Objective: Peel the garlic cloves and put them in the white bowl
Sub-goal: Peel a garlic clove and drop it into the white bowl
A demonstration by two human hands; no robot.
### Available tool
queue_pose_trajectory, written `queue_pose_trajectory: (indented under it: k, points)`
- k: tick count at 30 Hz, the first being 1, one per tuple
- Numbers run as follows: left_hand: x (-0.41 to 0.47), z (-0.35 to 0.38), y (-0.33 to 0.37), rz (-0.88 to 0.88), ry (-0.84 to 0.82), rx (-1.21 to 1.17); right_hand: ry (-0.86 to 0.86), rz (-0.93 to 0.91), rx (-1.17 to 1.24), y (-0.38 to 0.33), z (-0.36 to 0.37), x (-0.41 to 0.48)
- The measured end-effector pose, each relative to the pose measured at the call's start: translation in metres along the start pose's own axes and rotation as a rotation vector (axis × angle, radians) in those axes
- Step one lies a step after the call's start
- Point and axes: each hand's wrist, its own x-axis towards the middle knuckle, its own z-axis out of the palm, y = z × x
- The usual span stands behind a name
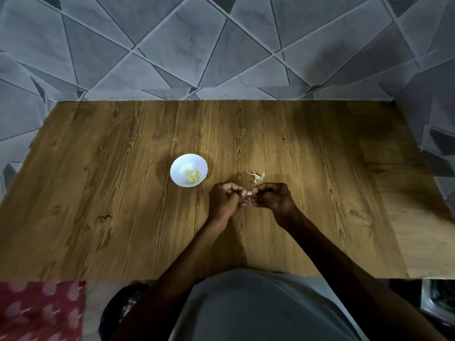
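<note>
Looking down from head height, a person's two bare hands meet above a brown wood-grain table (98, 193). The left hand (225, 200) and the right hand (272, 196) have their fingers curled inward, and together they pinch a small pale garlic clove (249, 193) between their fingertips. A small round white bowl (179, 166) stands on the table just left of the hands, with a little heap of yellowish peeled garlic cloves (192, 176) in it. Thin whitish scraps of garlic skin (256, 176) lie on the table just beyond the hands. A grey wall of angular tiles (221, 45) rises behind the table.
</note>
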Motion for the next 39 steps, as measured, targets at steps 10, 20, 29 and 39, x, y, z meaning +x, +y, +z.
queue_pose_trajectory:
  k: [10,20,29,39]
  points:
    - [0.012,-0.014,0.005,-0.614,-0.207,-0.551,0.01,-0.429,-0.419,-0.002,0.003,0.008]
    - [0.013,-0.008,0.0,0.247,-0.024,0.23,-0.14,0.429,0.317,-0.013,-0.002,0.011]
    - [0.008,-0.012,0.015,-0.257,-0.191,-0.178,-0.122,-0.162,-0.064,-0.01,-0.006,0.008]
    - [0.013,-0.011,0.018,-0.391,-0.181,-0.322,0.071,-0.454,-0.446,-0.009,-0.001,0.015]
